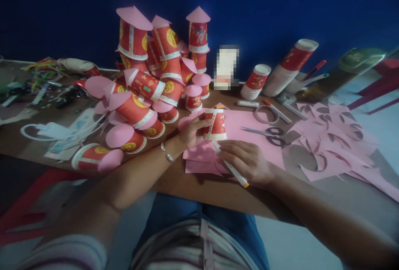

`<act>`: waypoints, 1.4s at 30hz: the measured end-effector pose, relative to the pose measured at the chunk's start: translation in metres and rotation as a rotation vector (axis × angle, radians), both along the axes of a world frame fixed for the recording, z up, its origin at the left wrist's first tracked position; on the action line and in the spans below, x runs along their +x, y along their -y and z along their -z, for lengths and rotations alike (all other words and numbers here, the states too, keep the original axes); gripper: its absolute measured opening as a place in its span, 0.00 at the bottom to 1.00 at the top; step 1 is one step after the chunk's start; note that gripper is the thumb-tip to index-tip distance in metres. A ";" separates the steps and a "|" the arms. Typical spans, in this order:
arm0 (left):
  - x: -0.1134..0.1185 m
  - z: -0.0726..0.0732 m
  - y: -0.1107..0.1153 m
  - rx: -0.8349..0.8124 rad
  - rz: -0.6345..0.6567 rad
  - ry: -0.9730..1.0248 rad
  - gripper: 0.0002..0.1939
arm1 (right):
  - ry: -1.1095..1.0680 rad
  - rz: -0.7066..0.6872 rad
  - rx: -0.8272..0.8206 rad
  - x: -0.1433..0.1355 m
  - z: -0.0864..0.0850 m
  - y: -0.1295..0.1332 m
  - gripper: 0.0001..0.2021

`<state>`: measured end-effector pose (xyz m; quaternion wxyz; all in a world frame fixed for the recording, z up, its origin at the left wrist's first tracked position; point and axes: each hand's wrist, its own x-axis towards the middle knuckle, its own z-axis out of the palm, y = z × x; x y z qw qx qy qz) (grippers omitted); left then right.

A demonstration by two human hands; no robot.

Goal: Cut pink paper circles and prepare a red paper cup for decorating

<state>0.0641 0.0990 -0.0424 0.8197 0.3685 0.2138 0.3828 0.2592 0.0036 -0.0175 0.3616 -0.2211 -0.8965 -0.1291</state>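
In my left hand [191, 133] I hold a red paper cup [215, 125] upside down, its white rim at the bottom and a pale patterned strip down its side. The fingers of my right hand [246, 160] are closed on a white marker [235, 172] with an orange end; its other end points up toward the cup's rim. Beneath both hands lie pink paper sheets [268, 153]. Scissors [268, 133] with dark handles rest on the pink paper to the right of the cup.
Red cups with pink cone tops [131, 108] are piled at the left. Stacked cups [289, 68], a tape roll [266, 114] and markers [277, 111] stand or lie at the back right. Pink paper scraps [333, 145] cover the right side. A power strip [73, 135] lies left.
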 end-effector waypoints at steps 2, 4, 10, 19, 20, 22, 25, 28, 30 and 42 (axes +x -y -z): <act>0.000 0.001 0.000 0.012 -0.011 0.024 0.19 | 0.002 -0.009 -0.001 0.000 0.000 0.000 0.06; 0.000 0.001 0.000 0.016 -0.027 0.060 0.16 | 0.005 -0.017 0.003 0.000 0.001 0.000 0.06; 0.002 -0.001 0.000 0.060 -0.101 0.032 0.20 | 0.072 -0.055 -0.035 0.001 0.004 -0.001 0.07; 0.001 0.008 -0.001 0.465 -0.278 -0.246 0.32 | -0.015 0.090 -0.055 0.014 0.015 -0.009 0.16; 0.000 0.008 -0.001 0.503 -0.278 -0.278 0.32 | -0.056 0.142 -0.075 0.016 0.018 -0.013 0.15; 0.000 0.005 0.000 0.554 -0.279 -0.337 0.32 | -0.119 0.258 -0.125 0.020 0.025 -0.020 0.15; 0.000 0.000 0.002 0.580 -0.281 -0.407 0.31 | -0.148 0.406 -0.185 0.025 0.032 -0.029 0.13; -0.001 -0.001 0.003 0.609 -0.246 -0.438 0.33 | -0.131 0.463 -0.230 0.027 0.034 -0.033 0.13; -0.002 0.000 0.003 0.634 -0.207 -0.433 0.34 | -0.106 0.484 -0.254 0.027 0.034 -0.034 0.14; -0.003 0.000 0.004 0.576 -0.148 -0.320 0.23 | -0.141 0.573 -0.374 0.031 0.045 -0.042 0.26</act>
